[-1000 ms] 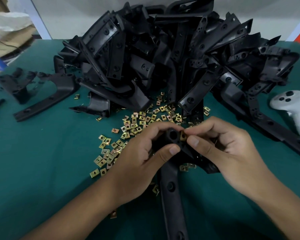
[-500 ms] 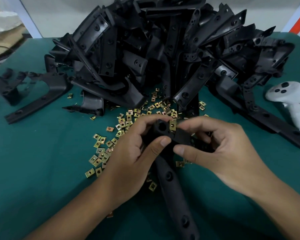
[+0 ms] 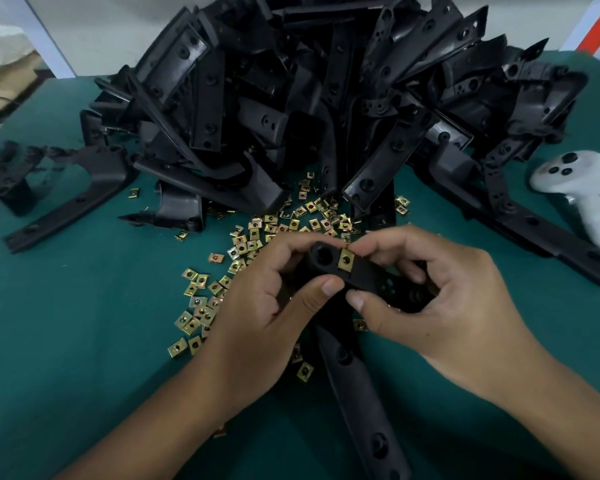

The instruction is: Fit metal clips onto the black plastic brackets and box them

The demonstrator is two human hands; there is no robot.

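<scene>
Since a second ago we have turned the black bracket [image 3: 361, 271] so its brass clip [image 3: 345, 260] faces up, seated beside the round hole. Our left hand [image 3: 257, 306] grips the bracket's end and our right hand [image 3: 440, 306] pinches it by the clip, above the middle of the green worktop [image 3: 66, 323]. Loose clips [image 3: 243, 258] lie scattered under our hands before the heaped brackets [image 3: 291, 105] at the far edge. Near the right edge lies a white controller [image 3: 582, 195]; a pale wall stands behind.
</scene>
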